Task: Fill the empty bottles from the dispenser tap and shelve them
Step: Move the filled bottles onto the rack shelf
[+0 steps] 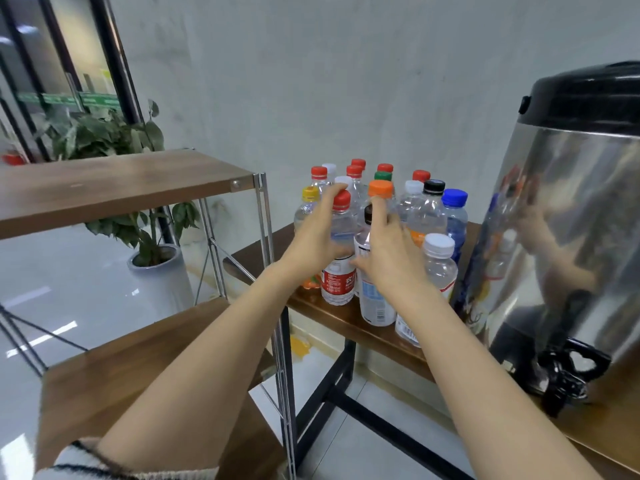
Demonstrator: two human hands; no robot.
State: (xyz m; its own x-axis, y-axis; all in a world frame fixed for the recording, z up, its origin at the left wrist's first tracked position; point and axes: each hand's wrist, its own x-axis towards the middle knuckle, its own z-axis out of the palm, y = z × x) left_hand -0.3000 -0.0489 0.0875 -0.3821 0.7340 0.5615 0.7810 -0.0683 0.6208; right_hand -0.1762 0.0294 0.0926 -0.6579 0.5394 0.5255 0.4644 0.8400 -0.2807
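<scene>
Left hand (317,237) gripped a red-capped bottle (341,230) at the table's (332,318) front edge, right hand (391,254) spread beside it. Pickup stage, apparently; uncapping was due next.

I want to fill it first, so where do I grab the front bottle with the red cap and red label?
Hold the red-capped bottle around its clear body above the label, coming from the left front. It stands upright at the cluster's outer corner, so that side is open; the black-capped bottle stands close on its right, others behind.
</scene>
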